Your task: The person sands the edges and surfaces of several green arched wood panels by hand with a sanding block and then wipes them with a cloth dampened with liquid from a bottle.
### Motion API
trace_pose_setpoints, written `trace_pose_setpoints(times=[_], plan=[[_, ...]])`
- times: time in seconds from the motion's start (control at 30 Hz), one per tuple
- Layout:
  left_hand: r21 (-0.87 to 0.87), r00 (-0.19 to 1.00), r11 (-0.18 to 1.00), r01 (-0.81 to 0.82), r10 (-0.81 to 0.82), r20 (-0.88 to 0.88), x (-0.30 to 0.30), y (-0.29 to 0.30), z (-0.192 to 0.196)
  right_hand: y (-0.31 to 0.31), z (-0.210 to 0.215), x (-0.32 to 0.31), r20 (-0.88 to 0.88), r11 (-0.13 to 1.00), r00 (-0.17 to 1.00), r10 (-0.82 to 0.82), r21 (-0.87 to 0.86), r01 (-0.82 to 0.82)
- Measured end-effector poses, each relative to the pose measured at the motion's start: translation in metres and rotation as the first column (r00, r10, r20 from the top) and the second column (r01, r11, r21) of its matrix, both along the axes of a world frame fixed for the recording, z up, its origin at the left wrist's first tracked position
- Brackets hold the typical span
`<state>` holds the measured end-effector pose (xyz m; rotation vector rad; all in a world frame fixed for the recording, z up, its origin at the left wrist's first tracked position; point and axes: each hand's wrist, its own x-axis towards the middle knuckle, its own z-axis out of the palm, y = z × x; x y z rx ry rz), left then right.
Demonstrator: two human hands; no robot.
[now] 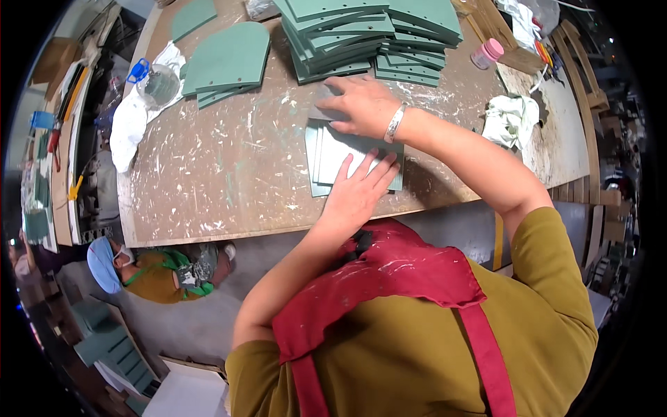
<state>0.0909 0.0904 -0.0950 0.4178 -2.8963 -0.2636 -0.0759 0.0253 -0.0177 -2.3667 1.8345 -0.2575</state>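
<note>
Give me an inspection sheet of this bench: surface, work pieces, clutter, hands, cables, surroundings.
Surface: brown tabletop, scuffed and flecked with pale marks.
Work pieces: pale panels lie layered under the hands, with a gray piece at their far end; stacked green panels stand beyond.
Clutter: blue-capped clear container, pink-capped bottle, white cloth at right.
Hands: left hand spread on the panels; right hand over the gray piece, grip unclear.
Cables: thin pale line at upper right, possibly a cord; cannot tell.
Surroundings: person in a blue cap at lower left.
</note>
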Motion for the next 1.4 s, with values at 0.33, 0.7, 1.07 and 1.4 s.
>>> trace_pose_setpoints(times=[0.33, 0.7, 1.07, 1.4], plan=[[0.025, 0.998, 0.998, -0.053, 0.053, -0.023, -0.002, 0.005, 0.001, 0.004, 0.027, 0.023, -0.196, 0.959, 0.959, 0.204, 0.239, -0.155], [0.174, 0.974, 0.98, -0.101, 0.132, -0.181, 0.0, 0.015, -0.039, 0.032, 0.014, 0.056, -0.13, 0.926, 0.944, 0.304, 0.271, -0.261], [0.026, 0.99, 0.994, -0.107, 0.104, 0.09, -0.026, 0.009, 0.02, 0.081, -0.028, -0.09, 0.419, 0.867, 0.792, -0.445, -0.02, 0.497], [0.084, 0.941, 0.995, 0.049, -0.018, -0.337, -0.006, -0.003, 0.026, 0.169, -0.078, -0.148, 0.899, 0.682, 0.063, -0.434, 0.282, 0.675]])
